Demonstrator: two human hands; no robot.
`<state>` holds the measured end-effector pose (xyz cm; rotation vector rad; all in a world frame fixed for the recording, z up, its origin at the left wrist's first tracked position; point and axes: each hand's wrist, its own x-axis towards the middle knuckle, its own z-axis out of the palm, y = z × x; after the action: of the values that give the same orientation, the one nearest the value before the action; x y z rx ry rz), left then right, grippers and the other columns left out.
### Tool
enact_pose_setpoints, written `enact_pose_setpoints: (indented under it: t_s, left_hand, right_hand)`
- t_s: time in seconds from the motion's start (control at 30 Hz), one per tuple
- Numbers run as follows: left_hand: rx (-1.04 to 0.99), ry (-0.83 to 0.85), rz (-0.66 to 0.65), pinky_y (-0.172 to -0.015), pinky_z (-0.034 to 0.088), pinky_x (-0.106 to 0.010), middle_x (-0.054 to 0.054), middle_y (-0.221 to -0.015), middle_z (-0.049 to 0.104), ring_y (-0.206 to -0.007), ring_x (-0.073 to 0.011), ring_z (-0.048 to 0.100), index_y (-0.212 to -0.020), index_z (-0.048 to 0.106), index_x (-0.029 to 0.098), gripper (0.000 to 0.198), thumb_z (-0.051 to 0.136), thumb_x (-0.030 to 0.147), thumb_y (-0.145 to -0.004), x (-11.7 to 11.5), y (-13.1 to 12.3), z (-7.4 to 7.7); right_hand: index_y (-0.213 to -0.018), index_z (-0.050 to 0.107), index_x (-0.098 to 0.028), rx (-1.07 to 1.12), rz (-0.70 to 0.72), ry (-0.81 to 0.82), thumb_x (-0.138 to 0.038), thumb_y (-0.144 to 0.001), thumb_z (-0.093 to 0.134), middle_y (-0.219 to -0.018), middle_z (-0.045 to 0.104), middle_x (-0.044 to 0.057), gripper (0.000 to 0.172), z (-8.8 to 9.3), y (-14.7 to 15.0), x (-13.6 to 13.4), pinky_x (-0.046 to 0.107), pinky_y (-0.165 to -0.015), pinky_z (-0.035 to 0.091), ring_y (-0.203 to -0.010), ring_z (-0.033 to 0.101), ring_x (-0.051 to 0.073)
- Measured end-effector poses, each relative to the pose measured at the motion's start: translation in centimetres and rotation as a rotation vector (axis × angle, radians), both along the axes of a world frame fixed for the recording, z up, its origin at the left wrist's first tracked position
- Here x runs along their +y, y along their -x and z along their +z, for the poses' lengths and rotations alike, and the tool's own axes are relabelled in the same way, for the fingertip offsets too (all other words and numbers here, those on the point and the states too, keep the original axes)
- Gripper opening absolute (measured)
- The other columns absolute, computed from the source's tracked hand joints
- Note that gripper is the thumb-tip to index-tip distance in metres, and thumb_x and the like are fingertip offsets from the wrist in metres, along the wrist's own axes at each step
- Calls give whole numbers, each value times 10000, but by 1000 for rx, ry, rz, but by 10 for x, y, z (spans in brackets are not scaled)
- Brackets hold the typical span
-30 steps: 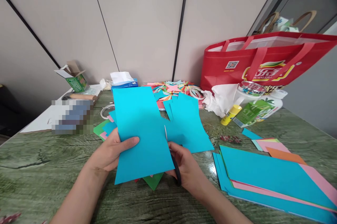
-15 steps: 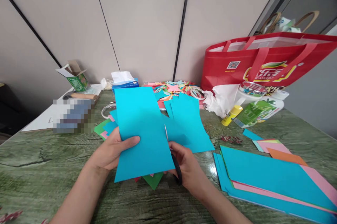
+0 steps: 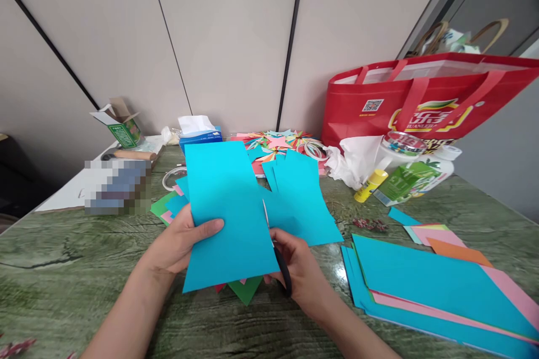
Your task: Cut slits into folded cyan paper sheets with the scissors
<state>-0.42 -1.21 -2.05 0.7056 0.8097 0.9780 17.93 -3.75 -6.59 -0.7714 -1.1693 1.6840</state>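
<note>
A sheet of bright blue paper (image 3: 229,196) is held up over the table by my left hand (image 3: 181,241), its thumb lying on the front and its fingers hidden behind. My right hand (image 3: 295,263) grips a pair of scissors (image 3: 284,272) by its black handles at the sheet's right edge. One blade shows along that edge; the other is out of sight. Behind the scissors lie more blue paper pieces (image 3: 301,196). Green paper (image 3: 246,290) and bits of pink and red peek out beneath the held sheet.
At right lies a stack of coloured paper (image 3: 438,280). Behind it stand a yellow glue stick (image 3: 370,185), a green box (image 3: 400,182), crumpled tissue (image 3: 351,162) and a red bag (image 3: 357,106). A blue tissue box (image 3: 201,137) and paper decorations (image 3: 278,142) line the wall.
Almost nothing differs. The top of the blue sheet has shifted very slightly, while both hands and the scissors keep nearly the same place.
</note>
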Motion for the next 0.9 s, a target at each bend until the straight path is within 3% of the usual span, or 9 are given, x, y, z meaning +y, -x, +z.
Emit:
enact_pose_setpoints:
  t_s: [0.3,0.73,0.9]
  left_hand:
    - [41,-24,-1,-799,501,-435,-81,-1100,629,-958,-299,585,-1266,368,239,644,627,108,-691,0,1,-3]
    - [51,-23,-7,-801,498,-441,-90,-1132,610,-969,-304,579,-1295,319,247,679,619,115,-700,0,1,-3]
    - [74,-19,-15,-792,507,-430,-84,-1120,618,-974,-308,576,-1258,375,242,642,633,111,-685,-2,1,-4]
  right_hand:
    - [-740,597,-185,-18,-13,15,-409,-579,719,-505,533,-39,301,3,0,-2,205,-401,395,-409,433,81]
    - [-717,615,-174,17,-32,75,-383,-545,744,-429,530,-58,300,1,1,-2,190,-351,355,-349,431,69]
    - [-807,618,-178,-1,-26,14,-392,-609,706,-624,647,3,304,1,0,0,235,-446,453,-495,554,128]
